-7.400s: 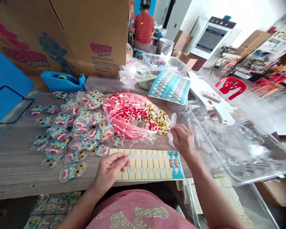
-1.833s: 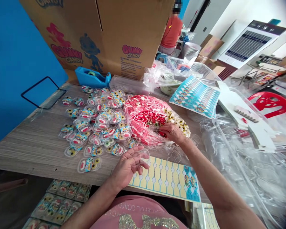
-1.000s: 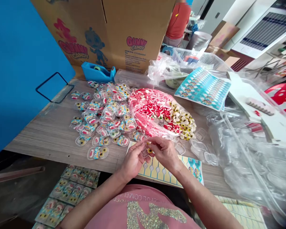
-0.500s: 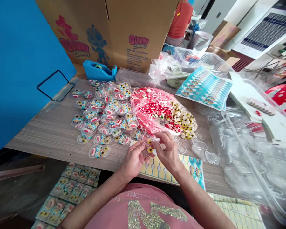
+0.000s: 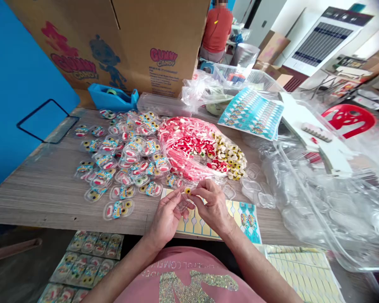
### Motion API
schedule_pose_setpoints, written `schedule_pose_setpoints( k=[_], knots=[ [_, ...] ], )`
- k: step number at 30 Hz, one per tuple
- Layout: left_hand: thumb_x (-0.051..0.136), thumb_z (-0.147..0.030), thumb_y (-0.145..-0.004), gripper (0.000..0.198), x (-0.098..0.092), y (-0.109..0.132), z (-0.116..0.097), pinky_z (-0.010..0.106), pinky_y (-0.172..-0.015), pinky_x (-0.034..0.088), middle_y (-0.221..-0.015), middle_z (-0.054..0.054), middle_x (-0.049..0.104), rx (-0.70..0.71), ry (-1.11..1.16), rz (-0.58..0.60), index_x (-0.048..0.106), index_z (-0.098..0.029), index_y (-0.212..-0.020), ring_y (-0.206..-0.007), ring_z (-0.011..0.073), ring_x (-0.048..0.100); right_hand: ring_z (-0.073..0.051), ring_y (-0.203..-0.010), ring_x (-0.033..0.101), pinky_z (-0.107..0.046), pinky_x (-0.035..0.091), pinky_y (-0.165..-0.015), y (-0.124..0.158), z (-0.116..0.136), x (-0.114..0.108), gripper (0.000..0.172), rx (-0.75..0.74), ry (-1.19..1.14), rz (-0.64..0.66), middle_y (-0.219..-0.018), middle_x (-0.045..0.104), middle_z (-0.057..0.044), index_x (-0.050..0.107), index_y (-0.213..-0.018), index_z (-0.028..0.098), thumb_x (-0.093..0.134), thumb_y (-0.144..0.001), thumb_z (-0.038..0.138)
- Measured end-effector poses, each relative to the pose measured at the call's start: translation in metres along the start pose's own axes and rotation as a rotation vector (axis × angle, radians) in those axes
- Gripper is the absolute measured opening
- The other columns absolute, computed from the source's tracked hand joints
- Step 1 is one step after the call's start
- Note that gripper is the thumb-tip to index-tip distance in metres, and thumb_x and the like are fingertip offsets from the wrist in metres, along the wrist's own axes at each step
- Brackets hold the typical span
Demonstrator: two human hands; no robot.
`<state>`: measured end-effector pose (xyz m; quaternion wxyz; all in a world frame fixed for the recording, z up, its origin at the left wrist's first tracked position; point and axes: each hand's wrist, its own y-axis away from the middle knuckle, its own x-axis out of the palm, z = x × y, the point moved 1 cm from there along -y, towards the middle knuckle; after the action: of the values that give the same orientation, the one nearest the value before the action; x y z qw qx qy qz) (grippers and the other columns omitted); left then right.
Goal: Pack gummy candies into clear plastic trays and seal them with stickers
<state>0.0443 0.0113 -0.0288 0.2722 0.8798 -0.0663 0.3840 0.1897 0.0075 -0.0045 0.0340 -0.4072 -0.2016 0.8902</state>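
My left hand [image 5: 166, 215] is closed on the rim of a small clear plastic container [image 5: 183, 205], held above the table's front edge. At its top shows a yellow eyeball gummy candy [image 5: 187, 190]. My right hand [image 5: 213, 207] pinches at this candy with thumb and forefinger; its fingertips partly cover the container. Under both hands lies a sheet of yellow backing paper with blue labels [image 5: 250, 222]. Just beyond is an open plastic bag of red-and-white gummies [image 5: 189, 141], with yellow eyeball gummies [image 5: 233, 155] at its right side.
Filled, labelled packs [image 5: 132, 155] pile up at left. Behind stand a blue tape dispenser [image 5: 112, 97] and a large cardboard box [image 5: 135, 46]. Empty clear containers [image 5: 255, 189] and a large clear bin [image 5: 312, 219] are at right. A person in red [image 5: 217, 31] sits far back.
The view has turned rightward, so the scene sits further left. Two eyeball gummies showed between my hands before; one is visible now, with my right fingers beside it.
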Motion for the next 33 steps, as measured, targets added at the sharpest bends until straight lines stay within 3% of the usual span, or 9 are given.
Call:
schedule_pose_setpoints(
  k=[4,6,9,13,18,23,28,31,33],
  knots=[
    [0.077,-0.026,-0.076,0.032,-0.001,-0.003,0.003,0.022,-0.048,0.042,-0.082,0.006,0.072,-0.015,0.01,-0.007,0.069,-0.014,-0.105,-0.065,0.0171,0.067,-0.017,-0.074,0.058,-0.03,0.046,-0.067,-0.006,-0.005,-0.01,0.019,-0.001,-0.182,0.177,-0.078,0.063,-0.004,0.076,-0.082,0.024,0.059,-0.092,0.023],
    [0.075,-0.027,-0.079,0.031,-0.001,-0.004,0.001,0.023,-0.049,0.042,-0.085,0.008,0.073,-0.036,0.028,0.0,0.068,-0.014,-0.106,-0.067,0.0184,0.069,-0.016,-0.075,0.06,-0.029,0.047,-0.069,-0.017,-0.021,-0.021,0.02,0.035,-0.241,0.144,-0.079,0.065,-0.004,0.075,-0.087,0.023,0.057,-0.093,0.026],
    [0.063,-0.035,-0.09,0.029,0.002,-0.005,-0.003,0.023,-0.05,0.042,-0.091,0.013,0.074,-0.091,0.077,0.016,0.066,-0.012,-0.109,-0.07,0.0199,0.07,-0.017,-0.078,0.062,-0.029,0.046,-0.071,-0.047,-0.061,-0.037,0.021,0.172,0.021,0.012,-0.083,0.068,-0.006,0.076,-0.087,0.02,0.057,-0.092,0.028],
    [0.049,-0.032,-0.097,0.026,0.007,-0.007,-0.007,0.023,-0.052,0.044,-0.093,0.015,0.074,-0.176,0.137,0.004,0.063,-0.012,-0.107,-0.07,0.0203,0.07,-0.02,-0.08,0.061,-0.03,0.037,-0.066,-0.086,-0.102,-0.037,0.021,0.245,0.604,0.239,-0.089,0.071,-0.01,0.077,-0.078,0.02,0.06,-0.086,0.028],
    [0.048,-0.02,-0.096,0.02,0.006,-0.007,-0.011,0.028,-0.063,0.05,-0.098,0.013,0.074,-0.182,0.216,-0.021,0.062,-0.014,-0.108,-0.079,0.0221,0.072,-0.022,-0.09,0.057,-0.032,0.032,-0.07,-0.092,-0.108,-0.022,0.022,0.14,0.643,0.295,-0.094,0.07,-0.009,0.078,-0.079,0.023,0.057,-0.087,0.025],
    [0.042,-0.029,-0.101,0.029,0.004,-0.01,-0.015,0.031,-0.071,0.054,-0.104,0.016,0.073,-0.178,0.265,-0.025,0.063,-0.011,-0.111,-0.085,0.0236,0.072,-0.021,-0.088,0.055,-0.033,0.029,-0.071,-0.081,-0.115,-0.019,0.02,0.039,0.625,0.22,-0.091,0.069,-0.008,0.075,-0.08,0.02,0.056,-0.085,0.02],
    [0.04,-0.027,-0.102,0.034,0.011,-0.011,-0.013,0.032,-0.074,0.055,-0.1,0.016,0.073,-0.223,0.278,-0.026,0.056,-0.014,-0.128,-0.087,0.023,0.073,-0.021,-0.088,0.06,-0.035,0.033,-0.076,-0.071,-0.093,-0.035,0.014,-0.137,0.476,-0.006,-0.094,0.073,-0.006,0.068,-0.078,0.019,0.057,-0.088,0.019],
    [0.04,-0.024,-0.101,0.038,0.014,-0.01,-0.012,0.037,-0.08,0.056,-0.1,0.015,0.072,-0.201,0.325,-0.008,0.05,-0.016,-0.137,-0.093,0.0249,0.073,-0.017,-0.08,0.062,-0.035,0.037,-0.077,-0.052,-0.05,-0.045,0.009,-0.224,0.323,-0.17,-0.088,0.074,-0.002,0.064,-0.086,0.02,0.057,-0.089,0.016],
    [0.039,-0.022,-0.102,0.038,0.017,-0.009,-0.011,0.038,-0.081,0.057,-0.097,0.014,0.072,-0.183,0.365,-0.004,0.05,-0.016,-0.137,-0.092,0.0239,0.073,-0.017,-0.077,0.062,-0.036,0.037,-0.077,-0.035,-0.017,-0.044,0.008,-0.303,0.286,-0.166,-0.082,0.074,0.0,0.063,-0.085,0.021,0.06,-0.088,0.014]
  ],
)
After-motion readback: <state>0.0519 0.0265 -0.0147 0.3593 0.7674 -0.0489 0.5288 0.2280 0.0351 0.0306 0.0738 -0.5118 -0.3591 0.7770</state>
